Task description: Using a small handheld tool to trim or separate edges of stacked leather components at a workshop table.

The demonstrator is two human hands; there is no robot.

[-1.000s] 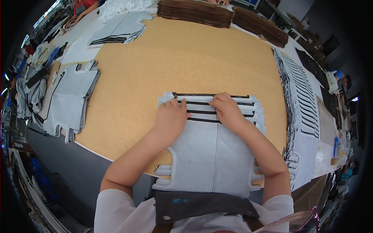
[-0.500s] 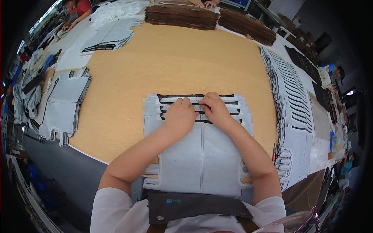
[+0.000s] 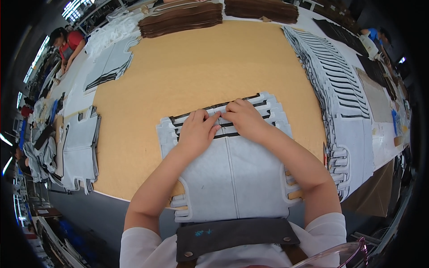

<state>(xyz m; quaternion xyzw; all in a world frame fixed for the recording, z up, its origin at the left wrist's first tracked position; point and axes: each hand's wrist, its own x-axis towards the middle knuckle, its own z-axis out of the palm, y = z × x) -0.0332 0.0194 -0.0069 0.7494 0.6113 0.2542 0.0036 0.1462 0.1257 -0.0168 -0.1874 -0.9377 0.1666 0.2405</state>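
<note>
A fanned stack of light grey cut panels (image 3: 210,178) lies in front of me, its far edges stepped and banded in black. A seam runs down the middle of the top panel. My left hand (image 3: 196,131) rests on the banded edges, left of that seam, its thumb and forefinger closing at a panel edge. Just across the seam, my right hand (image 3: 246,118) has its fingers curled and pinched on the same edge. The fingertips of both hands nearly meet; exactly how much material lies between them is hidden.
A tan board (image 3: 201,62) covers the table. Grey panel stacks lie left (image 3: 80,152) and far left (image 3: 109,62); a long fanned row (image 3: 339,89) lies right, with a red-handled pointed tool (image 3: 325,156) beside it. Brown stacks (image 3: 178,20) line the far edge. A person (image 3: 71,44) works far left.
The grey stack has turned slightly, its far right corner now farther away. My hands have drawn together at the middle seam. The whole view has shifted.
</note>
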